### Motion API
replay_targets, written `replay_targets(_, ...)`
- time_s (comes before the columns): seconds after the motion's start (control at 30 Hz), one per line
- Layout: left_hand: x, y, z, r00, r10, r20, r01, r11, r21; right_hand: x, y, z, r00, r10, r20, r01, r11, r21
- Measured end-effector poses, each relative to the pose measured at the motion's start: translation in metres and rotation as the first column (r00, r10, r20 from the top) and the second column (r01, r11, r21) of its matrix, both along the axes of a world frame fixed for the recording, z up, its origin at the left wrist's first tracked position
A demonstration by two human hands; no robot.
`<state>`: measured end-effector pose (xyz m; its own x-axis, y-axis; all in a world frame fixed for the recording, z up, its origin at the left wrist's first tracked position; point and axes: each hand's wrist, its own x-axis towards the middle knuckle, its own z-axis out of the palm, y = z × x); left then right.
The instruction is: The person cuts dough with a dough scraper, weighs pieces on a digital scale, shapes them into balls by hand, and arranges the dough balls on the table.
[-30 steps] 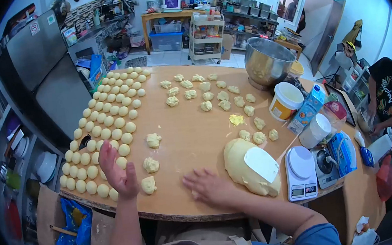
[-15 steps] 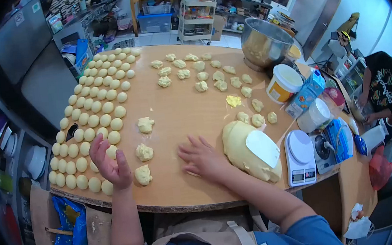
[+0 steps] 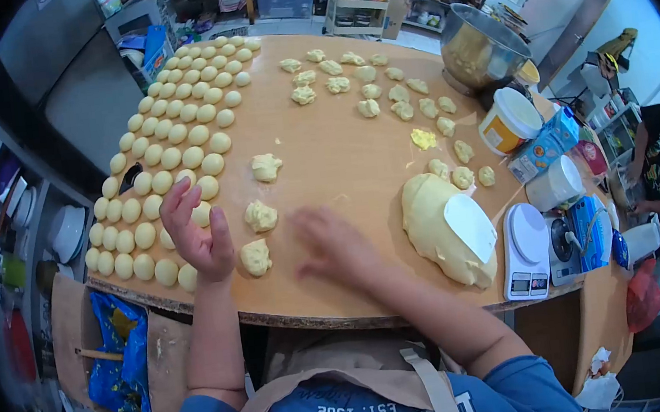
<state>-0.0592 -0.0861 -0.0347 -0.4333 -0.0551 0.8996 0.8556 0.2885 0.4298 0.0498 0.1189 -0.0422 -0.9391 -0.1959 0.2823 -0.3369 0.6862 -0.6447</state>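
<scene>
Head view: tabletop [image 3: 324,150] front edge runs under both forearms. Working gap lies between three rough dough lumps [image 3: 260,216], columned left of centre, and the one big dough mass [image 3: 432,219]. One white scraper [image 3: 471,228] sits on that mass; one kitchen scale [image 3: 524,234] walls off its right, one steel bowl [image 3: 485,49] the far right. Dozens of smooth balls [image 3: 172,158] block the left side. About twenty far lumps [image 3: 369,108] beyond the gap. Left hand [image 3: 200,234]: palm up, fingers loosely curled, unloaded, beside the column. Right hand [image 3: 333,246]: blurred near the column; can't tell finger spread or hold.
</scene>
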Motion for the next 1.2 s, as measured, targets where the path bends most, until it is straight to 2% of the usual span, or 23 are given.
replay_targets(0.03,0.001,-0.001,-0.001,0.999,-0.001,0.036,0.000,0.999,0.033,0.007,-0.010,0.005,0.998,0.034,0.044,-0.032,0.999,-0.040)
replay_targets(0.1,-0.001,-0.006,0.000,0.997,0.006,0.075,-0.011,0.997,0.074,0.059,-0.004,0.008,0.970,0.176,0.170,-0.179,0.984,0.005)
replay_targets(0.17,-0.001,-0.005,0.003,0.998,-0.008,0.057,0.005,0.999,0.051,0.058,0.045,0.004,0.911,0.184,0.368,-0.220,0.974,0.059)
replay_targets(0.23,0.001,-0.001,0.003,0.999,-0.016,0.043,0.016,1.000,0.013,0.038,0.062,-0.002,0.930,0.050,0.364,-0.117,0.979,0.165)
replay_targets(0.27,0.001,0.000,0.003,0.999,-0.016,0.030,0.016,1.000,-0.017,0.020,0.056,-0.003,0.966,-0.076,0.245,0.018,0.973,0.231)
replay_targets(0.37,0.004,0.002,0.001,0.999,-0.013,0.043,0.013,1.000,-0.014,-0.017,0.007,0.002,0.990,0.086,0.109,-0.081,0.996,-0.046)
replay_targets(0.4,0.001,0.000,0.001,0.999,-0.009,0.053,0.009,1.000,0.000,-0.003,-0.009,0.007,0.968,0.187,0.167,-0.198,0.979,0.050)
replay_targets(0.47,0.000,-0.003,0.003,0.996,-0.017,0.088,0.013,0.999,0.047,0.040,-0.008,0.008,0.950,0.313,0.013,-0.311,0.945,-0.098)
replay_targets(0.5,0.001,-0.002,0.002,0.994,-0.023,0.111,0.014,0.997,0.078,0.041,0.009,0.006,0.967,0.239,0.085,-0.238,0.971,-0.017)
replay_targets(0.57,0.002,0.000,0.006,0.997,-0.025,0.075,0.024,1.000,0.016,0.041,0.044,-0.002,0.976,0.061,0.210,-0.097,0.982,0.164)
replay_targets(0.67,0.002,0.004,0.004,0.999,-0.038,0.026,0.039,0.998,-0.044,-0.015,0.032,0.002,0.995,-0.052,-0.086,0.055,0.998,0.028)
replay_targets(0.7,0.001,0.004,0.004,1.000,-0.028,0.004,0.029,0.998,-0.053,-0.014,0.019,0.000,0.997,0.017,-0.069,-0.016,1.000,0.017)
replay_targets(0.77,0.001,0.002,0.003,0.998,-0.013,0.068,0.014,1.000,-0.014,-0.005,-0.008,-0.001,0.984,0.171,-0.049,-0.171,0.985,-0.003)
replay_targets(0.8,0.001,-0.001,0.003,0.995,-0.002,0.103,0.001,1.000,0.009,0.017,-0.005,0.003,0.958,0.255,0.132,-0.250,0.967,-0.053)
replay_targets(0.87,0.001,-0.001,0.005,0.993,0.006,0.120,-0.007,1.000,0.005,0.042,0.022,-0.010,0.959,0.253,0.128,-0.238,0.964,-0.122)
replay_targets(0.97,0.003,0.002,0.004,0.994,0.014,0.111,-0.007,0.998,-0.070,0.020,0.048,-0.006,0.994,-0.030,0.107,0.007,0.978,0.207)
replay_targets(1.07,-0.001,0.000,0.004,0.996,-0.002,0.095,0.012,0.994,-0.105,0.002,0.027,0.006,0.996,0.057,-0.071,-0.054,0.998,0.041)
replay_targets(1.1,-0.001,-0.001,0.004,0.995,0.001,0.098,0.009,0.995,-0.098,0.007,0.024,0.022,0.994,0.105,0.022,-0.106,0.992,0.063)
replay_targets(1.2,0.001,0.000,0.006,0.991,0.011,0.132,-0.006,0.999,-0.045,0.013,0.043,0.070,1.000,0.009,0.014,-0.012,0.958,0.285)
